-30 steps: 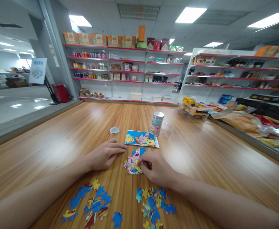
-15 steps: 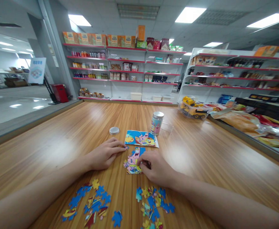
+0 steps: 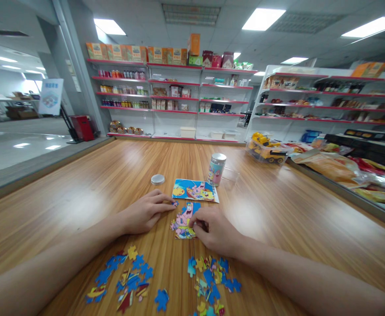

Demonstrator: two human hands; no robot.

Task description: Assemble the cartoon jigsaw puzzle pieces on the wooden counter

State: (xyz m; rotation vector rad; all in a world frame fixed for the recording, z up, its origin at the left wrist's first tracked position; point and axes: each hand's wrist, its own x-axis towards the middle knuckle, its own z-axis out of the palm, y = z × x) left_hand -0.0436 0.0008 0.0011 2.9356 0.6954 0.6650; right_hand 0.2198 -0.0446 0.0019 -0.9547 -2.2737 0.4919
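Note:
A joined section of jigsaw puzzle, with pink and yellow cartoon figures, lies flat on the wooden table. My right hand is closed at its right edge, fingers curled and fingertips on the joined pieces; part of the section is hidden beneath it. To the left, my left hand rests on the table, its fingertips closed on a small puzzle piece. Just beyond lies a picture card with the same kind of figures. Loose puzzle pieces form a left pile and a right pile nearer me.
A cartoon-printed tin stands at the card's right corner, and a round lid lies to the left. Farther right is a clear box with yellow toy vehicles. Packaged goods lie past the table's right edge. Stocked shelves line the back.

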